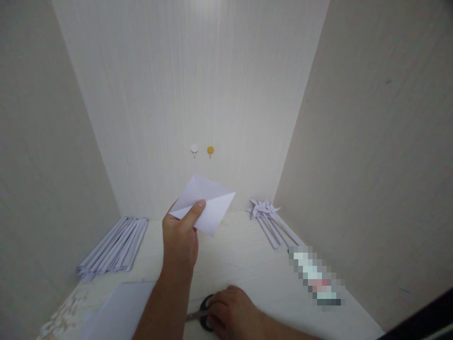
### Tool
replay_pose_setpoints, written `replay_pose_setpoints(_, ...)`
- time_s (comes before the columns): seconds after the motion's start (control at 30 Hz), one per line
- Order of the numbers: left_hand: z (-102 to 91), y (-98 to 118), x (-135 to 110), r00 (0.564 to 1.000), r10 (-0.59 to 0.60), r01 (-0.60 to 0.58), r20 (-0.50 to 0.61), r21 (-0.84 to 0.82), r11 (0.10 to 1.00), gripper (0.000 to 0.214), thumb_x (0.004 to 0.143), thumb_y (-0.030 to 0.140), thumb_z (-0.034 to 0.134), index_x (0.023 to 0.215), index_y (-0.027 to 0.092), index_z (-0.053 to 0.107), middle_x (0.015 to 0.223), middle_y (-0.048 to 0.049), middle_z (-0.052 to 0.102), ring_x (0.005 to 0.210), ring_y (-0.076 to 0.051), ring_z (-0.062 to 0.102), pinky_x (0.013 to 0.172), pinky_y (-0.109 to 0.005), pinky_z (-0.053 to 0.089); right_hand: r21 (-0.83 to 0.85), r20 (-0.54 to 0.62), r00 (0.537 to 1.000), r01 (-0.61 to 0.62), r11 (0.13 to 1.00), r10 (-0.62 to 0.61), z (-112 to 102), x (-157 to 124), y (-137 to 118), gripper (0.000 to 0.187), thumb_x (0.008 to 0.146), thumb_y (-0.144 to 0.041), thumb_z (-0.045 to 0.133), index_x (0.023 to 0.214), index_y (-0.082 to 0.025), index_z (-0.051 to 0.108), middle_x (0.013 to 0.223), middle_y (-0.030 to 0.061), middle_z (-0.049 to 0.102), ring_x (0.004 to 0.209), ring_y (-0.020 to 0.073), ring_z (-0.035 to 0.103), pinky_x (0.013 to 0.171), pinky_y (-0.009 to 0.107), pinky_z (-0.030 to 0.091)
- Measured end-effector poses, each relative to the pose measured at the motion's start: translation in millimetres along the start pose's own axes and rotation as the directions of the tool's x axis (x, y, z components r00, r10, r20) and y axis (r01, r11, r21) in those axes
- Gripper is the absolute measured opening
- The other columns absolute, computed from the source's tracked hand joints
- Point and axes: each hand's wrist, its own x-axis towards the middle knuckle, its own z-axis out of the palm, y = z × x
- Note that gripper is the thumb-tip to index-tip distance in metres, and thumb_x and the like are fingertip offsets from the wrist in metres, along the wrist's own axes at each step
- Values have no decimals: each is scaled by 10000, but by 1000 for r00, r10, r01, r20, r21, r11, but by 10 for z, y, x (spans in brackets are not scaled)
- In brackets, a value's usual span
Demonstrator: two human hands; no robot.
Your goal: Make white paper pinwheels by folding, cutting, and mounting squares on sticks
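Note:
My left hand (182, 226) is raised above the table and pinches a square sheet of white paper (217, 200). The thumb lies across the paper's front, near the middle, and the other fingers are hidden behind it. Crease lines run from corner to corner and meet near my thumb. Low down at the table, my right hand (231, 311) curls its fingers around the black handles of a pair of scissors (204, 309). The blades point left and pass partly behind my left forearm.
White rolled paper sticks (113, 248) are piled at the left. Several paper pinwheels on sticks (264, 208) lie at the back right, near a pixelated object (314, 276). White sheets (120, 309) and small whitish pieces (65, 311) lie front left. Walls enclose the table; two hooks (210, 150) hang behind.

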Motion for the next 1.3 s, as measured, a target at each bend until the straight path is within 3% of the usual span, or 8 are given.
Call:
replay_pose_setpoints(0.1,-3,20,-19,1000,4,-4,9,27,1000,364,667,261,868,986,120,762,924,-80,780,902,-251,729,846,-344,565,169,-285,952,-66,983,113,-351,130,-51,160,902,-250,612,1011,-212,722,910,49,774,685,149,687,673,252,541)
replay_pose_setpoints(0.23,-14,30,-35,999,32,-33,12,98,995,350,677,282,856,974,122,762,898,-77,778,841,-246,727,795,-335,563,400,-736,590,-15,917,331,-1052,426,-193,270,939,-194,608,1203,-230,651,948,50,749,729,147,678,713,287,574)
replay_pose_setpoints(0.27,-17,25,-38,999,39,-40,10,112,993,343,677,288,853,963,123,760,871,-71,774,822,-243,726,778,-330,564,401,-790,525,50,915,317,-1197,497,-230,316,934,-176,619,1241,-245,633,995,50,745,758,147,683,731,295,581)
replay_pose_setpoints(0.3,-19,18,-39,999,43,-44,9,125,991,334,678,293,850,952,125,758,838,-63,767,803,-239,724,760,-325,565,380,-808,517,91,920,283,-1315,560,-264,356,925,-155,630,1264,-263,626,1029,46,744,775,146,689,746,301,587)
replay_pose_setpoints(0.53,-44,-70,-13,998,63,-60,-12,196,979,289,687,296,838,909,136,743,726,-32,727,758,-227,708,716,-308,561,222,-755,656,234,946,15,-1567,759,-292,245,871,-55,623,935,-246,762,912,24,777,834,162,729,740,285,586)
replay_pose_setpoints(0.8,12,-95,-47,999,48,-47,0,205,978,290,713,305,837,934,141,744,799,-43,746,747,-201,702,673,-264,552,373,-698,706,216,902,119,-1687,706,-135,143,866,-122,709,931,-238,762,903,32,777,846,181,718,786,318,569)
replay_pose_setpoints(1.03,113,-33,-106,978,-172,156,119,128,979,255,759,296,806,935,115,768,887,-91,783,791,-232,735,705,-309,595,503,-646,741,229,834,186,-1778,673,-91,124,877,-153,715,917,-262,758,907,19,756,860,179,692,778,311,546)
replay_pose_setpoints(1.3,87,-86,-106,992,-126,128,-28,315,940,241,718,366,815,805,145,773,719,-82,769,715,-251,745,619,-319,611,696,-578,708,169,698,405,-1676,756,-55,92,852,-198,754,887,-279,780,845,-8,771,788,149,719,737,260,571)
